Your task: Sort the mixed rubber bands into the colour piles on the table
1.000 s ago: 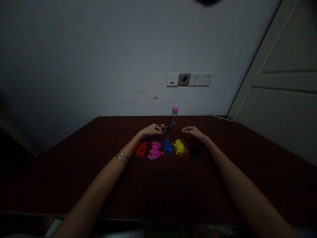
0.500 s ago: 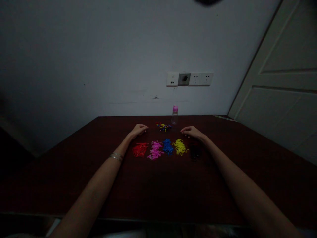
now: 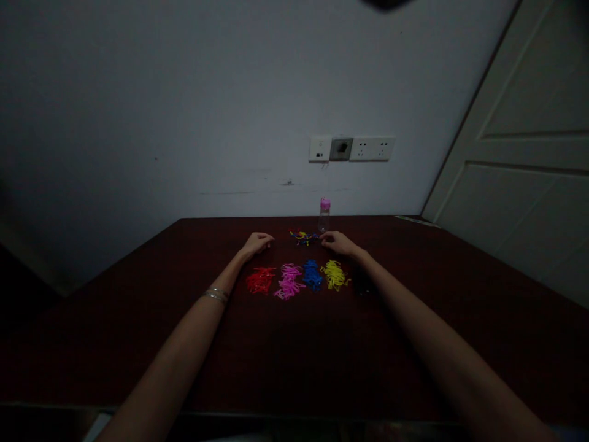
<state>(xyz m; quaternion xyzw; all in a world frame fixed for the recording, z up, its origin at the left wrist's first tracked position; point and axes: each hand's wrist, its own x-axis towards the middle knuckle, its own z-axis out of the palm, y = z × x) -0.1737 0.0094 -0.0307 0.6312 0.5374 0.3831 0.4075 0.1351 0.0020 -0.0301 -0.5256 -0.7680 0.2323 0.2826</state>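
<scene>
My left hand (image 3: 257, 244) rests on the table, left of a small mixed pile (image 3: 304, 237) of thin coloured strands. Its fingers are curled together; whatever they may hold is too small to make out. At the right edge of that pile, my right hand (image 3: 339, 242) reaches in with its fingers slightly apart, fingertips at the dark pieces. Closer to me lie sorted heaps of similar short strands: red (image 3: 261, 280), pink (image 3: 289, 282), blue (image 3: 311, 275), yellow (image 3: 335, 275) and black (image 3: 362, 283). My right forearm partly covers the black heap.
A clear bottle (image 3: 324, 220) with a pink cap stands behind the mixed pile. The dark red table (image 3: 294, 356) meets a pale wall (image 3: 230, 110) with sockets (image 3: 372, 148). A panelled door (image 3: 519, 178) is at the right. The light is dim.
My right hand has moved left, from beside the mixed pile to its right edge. My left hand has stayed in nearly the same place, still curled.
</scene>
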